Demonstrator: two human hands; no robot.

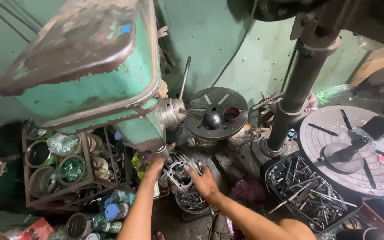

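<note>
A finned metal engine cylinder (179,172) sits under the green drill press (90,75), directly below its chuck (163,152). The left hand (155,165) reaches up to the chuck, grip closed around it (fingers mostly hidden). The right hand (205,182) rests on the cylinder's right edge, fingers spread flat. A black tray of drill bits (307,191) lies well apart to the right.
</note>
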